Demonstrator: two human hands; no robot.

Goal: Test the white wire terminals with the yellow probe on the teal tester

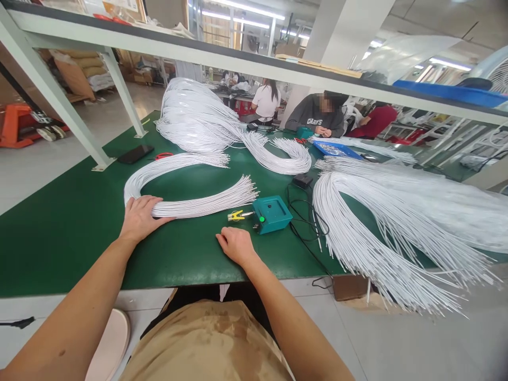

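My left hand lies across a bent bundle of thin white wires on the green table. Its fingers reach over the bundle and the thumb lies along the near side. The wires curve back into a U, and their cut ends face right. My right hand rests loosely closed on the table, and nothing shows between its fingers. Just beyond it stands a small teal device with a green button and a yellow clip-like piece at its left side. My right hand is apart from the device.
A larger wire bundle lies at the back, and another hangs over the front edge at right. A black cord runs beside the device. A phone, red-handled tool and blue tray lie farther off. A co-worker sits opposite.
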